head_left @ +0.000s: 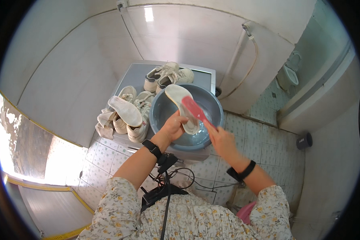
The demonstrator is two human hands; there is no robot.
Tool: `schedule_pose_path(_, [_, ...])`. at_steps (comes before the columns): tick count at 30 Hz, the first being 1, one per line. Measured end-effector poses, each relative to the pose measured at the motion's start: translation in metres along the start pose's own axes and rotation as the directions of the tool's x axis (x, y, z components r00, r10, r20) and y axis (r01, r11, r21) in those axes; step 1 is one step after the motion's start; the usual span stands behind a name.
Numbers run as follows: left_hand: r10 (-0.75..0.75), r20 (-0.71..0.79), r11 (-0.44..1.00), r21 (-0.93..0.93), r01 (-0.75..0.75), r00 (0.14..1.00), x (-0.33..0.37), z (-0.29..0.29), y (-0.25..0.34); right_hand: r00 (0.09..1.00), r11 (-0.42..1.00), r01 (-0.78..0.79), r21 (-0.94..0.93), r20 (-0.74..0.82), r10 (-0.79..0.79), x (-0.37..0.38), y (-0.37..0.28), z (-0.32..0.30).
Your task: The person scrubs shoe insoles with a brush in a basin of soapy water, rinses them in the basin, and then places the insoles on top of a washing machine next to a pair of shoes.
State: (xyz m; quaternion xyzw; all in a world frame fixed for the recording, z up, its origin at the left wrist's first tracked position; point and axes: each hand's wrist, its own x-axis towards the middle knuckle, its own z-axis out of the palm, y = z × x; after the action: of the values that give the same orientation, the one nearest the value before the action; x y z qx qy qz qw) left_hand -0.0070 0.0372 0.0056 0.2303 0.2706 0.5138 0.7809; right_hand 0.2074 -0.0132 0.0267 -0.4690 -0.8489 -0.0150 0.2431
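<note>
My left hand (174,126) grips a white insole (176,96) by its lower side, holding it tilted over a grey-blue basin (158,105). In my right hand (223,143) is a pink scrubbing brush (193,108), gripped by the handle. Its head lies across the middle of the insole; the bristles are hidden underneath. Some water (202,136) shows in the bottom of the basin. Left of the basin, a second insole (125,111) rests on top of a pair of white shoes (138,132).
Another pair of white shoes (164,76) stands behind the basin, on a grey machine top (134,76). A crumpled pale cloth (105,123) hangs at its left edge. A hose (250,68) runs down from a wall tap. Cables dangle before my body. A dark bin (304,141) is at right.
</note>
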Motion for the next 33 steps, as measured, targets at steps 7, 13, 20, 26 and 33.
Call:
schedule_pose_path(7, [0.017,0.001,0.993,-0.118,-0.016,1.0,0.005,-0.005,0.013,0.996,0.998,0.051,-0.042,0.076,-0.047,-0.017,-0.002,0.001])
schedule_pose_path(13, [-0.03,0.006,0.999,0.018,0.03,1.0,-0.001,-0.006,0.0,1.0,1.0,-0.009,-0.025,-0.002,0.009,0.013,0.002,0.008])
schedule_pose_path(20, [0.0,0.105,0.964,-0.265,0.028,0.995,0.001,-0.009,0.014,0.995,0.999,0.037,0.031,0.093,-0.04,-0.025,-0.001,0.001])
schedule_pose_path(26, [0.029,-0.056,0.998,-0.059,-0.032,0.998,0.003,0.0,-0.001,1.0,0.999,-0.009,0.034,0.021,0.008,0.018,-0.008,0.004])
schedule_pose_path(33, [-0.014,-0.018,0.994,-0.112,0.012,1.0,0.008,-0.006,0.012,0.994,0.997,0.044,0.069,0.099,-0.051,-0.02,-0.006,0.008])
